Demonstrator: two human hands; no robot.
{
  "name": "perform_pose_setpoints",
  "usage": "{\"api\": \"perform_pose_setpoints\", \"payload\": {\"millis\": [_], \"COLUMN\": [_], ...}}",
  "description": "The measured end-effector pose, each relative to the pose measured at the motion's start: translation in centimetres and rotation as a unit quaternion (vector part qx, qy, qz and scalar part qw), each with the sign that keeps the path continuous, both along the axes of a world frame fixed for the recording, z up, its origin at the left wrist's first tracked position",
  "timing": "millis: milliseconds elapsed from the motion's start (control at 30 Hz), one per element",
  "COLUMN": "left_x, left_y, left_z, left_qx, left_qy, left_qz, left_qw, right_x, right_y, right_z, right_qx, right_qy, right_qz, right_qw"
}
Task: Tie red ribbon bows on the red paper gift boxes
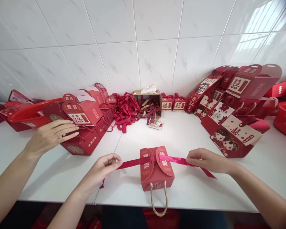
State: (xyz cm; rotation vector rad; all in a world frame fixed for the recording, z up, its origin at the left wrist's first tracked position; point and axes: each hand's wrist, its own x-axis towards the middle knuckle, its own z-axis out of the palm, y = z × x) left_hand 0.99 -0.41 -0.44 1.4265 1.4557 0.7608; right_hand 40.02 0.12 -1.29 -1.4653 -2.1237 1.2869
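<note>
A small red box (157,183) with gold characters and a beige rope handle stands near the front edge of the white table. A red ribbon (173,159) runs through the slots in its closed top flaps and stretches out to both sides. My left hand (107,166) pinches the ribbon left of the box, and a short end hangs below the fingers. On the other side, my right hand (199,159) grips the ribbon, its loose tail sticking out beyond the hand.
Another person's hand (49,135) touches stacked red boxes (92,111) on the left. At the back lie a pile of red ribbons (125,108), a cardboard box (160,103) of ribbon strips and two small boxes (180,103). More boxes (243,136) and a red basket (284,119) stand right.
</note>
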Motion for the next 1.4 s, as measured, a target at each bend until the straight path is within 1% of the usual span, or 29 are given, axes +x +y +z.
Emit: {"api": "perform_pose_setpoints", "payload": {"millis": [67,100,133,167,200,233,267,300,333,367,433,467,500,533,600,633,667,700,733,767,833,900,1033,1133,1233,1333,1400], "left_x": [-0.7,-0.8,-0.7,-0.3,0.3,1.0,1.9,2.8,3.6,4.4,5.6,5.9,6.2,6.4,6.7,6.8,6.8,6.7,6.7,6.6,6.4,6.3,6.6,6.8,6.7,6.6,6.4], "left_y": [-0.3,-0.6,-1.1,-1.7,-2.5,-3.3,-4.0,-4.7,-5.3,-5.7,-6.0,-5.9,-5.8,-5.6,-5.3,-5.2,-5.0,-4.8,-4.7,-4.5,-4.2,-3.9,-3.9,-4.2,-4.4,-4.4,-4.3], "left_z": [0.1,0.0,-0.1,-0.3,-0.6,-0.8,-1.0,-1.1,-1.2,-1.3,-1.5,-1.5,-1.6,-1.7,-1.9,-2.0,-2.0,-2.0,-2.0,-2.0,-1.8,-1.6,-0.9,-0.2,0.3,0.6,0.8], "left_qx": [0.074,0.119,0.156,0.173,0.171,0.144,0.102,0.069,0.045,0.024,-0.002,-0.009,-0.009,-0.002,0.011,0.009,0.001,-0.008,-0.015,-0.016,0.002,0.022,0.033,0.022,0.013,0.023,0.033], "left_qy": [0.077,0.123,0.164,0.193,0.208,0.203,0.181,0.158,0.141,0.126,0.100,0.081,0.052,0.013,-0.099,-0.169,-0.241,-0.307,-0.364,-0.408,-0.455,-0.473,-0.494,-0.506,-0.509,-0.502,-0.496], "left_qz": [0.047,0.082,0.111,0.118,0.102,0.056,-0.005,-0.051,-0.079,-0.092,-0.079,-0.062,-0.040,-0.014,0.043,0.069,0.096,0.125,0.154,0.185,0.242,0.264,0.254,0.231,0.220,0.227,0.232], "left_qw": [0.993,0.982,0.968,0.959,0.958,0.967,0.978,0.984,0.986,0.987,0.992,0.995,0.998,1.000,0.994,0.983,0.966,0.943,0.918,0.894,0.857,0.840,0.831,0.831,0.832,0.834,0.836], "right_x": [0.4,0.3,-0.2,-0.9,-1.8,-2.8,-3.8,-4.8,-5.6,-6.4,-7.3,-7.6,-7.7,-7.8,-7.7,-7.7,-7.8,-7.9,-8.0,-8.2,-8.6,-9.0,-9.2,-8.6,-7.5,-6.2,-5.5], "right_y": [-1.1,-1.8,-2.6,-3.5,-4.3,-5.0,-5.7,-6.2,-6.5,-6.6,-6.5,-6.3,-6.0,-5.8,-5.2,-5.0,-4.7,-4.5,-4.2,-4.0,-3.5,-3.0,-2.1,-1.8,-1.7,-1.6,-1.5], "right_z": [0.0,0.1,0.3,0.4,0.6,0.7,0.7,0.6,0.3,-0.2,-1.4,-2.0,-2.6,-3.0,-3.3,-3.2,-3.0,-2.8,-2.6,-2.3,-2.0,-1.9,-1.5,-0.8,-0.1,0.4,0.8], "right_qx": [0.081,0.121,0.150,0.155,0.134,0.091,0.047,0.008,-0.020,-0.042,-0.085,-0.116,-0.156,-0.201,-0.282,-0.309,-0.327,-0.333,-0.330,-0.321,-0.304,-0.295,-0.297,-0.288,-0.253,-0.208,-0.169], "right_qy": [-0.035,-0.044,-0.043,-0.034,-0.012,0.018,0.047,0.074,0.102,0.129,0.199,0.248,0.306,0.368,0.484,0.527,0.558,0.579,0.593,0.601,0.609,0.627,0.679,0.705,0.725,0.729,0.725], "right_qz": [-0.085,-0.133,-0.168,-0.178,-0.152,-0.108,-0.077,-0.055,-0.049,-0.060,-0.113,-0.150,-0.188,-0.220,-0.269,-0.287,-0.303,-0.323,-0.346,-0.369,-0.405,-0.417,-0.406,-0.391,-0.384,-0.390,-0.391], "right_qw": [0.993,0.983,0.973,0.971,0.979,0.990,0.995,0.996,0.993,0.989,0.970,0.950,0.920,0.881,0.784,0.738,0.700,0.670,0.648,0.632,0.610,0.587,0.535,0.517,0.513,0.522,0.541]}}
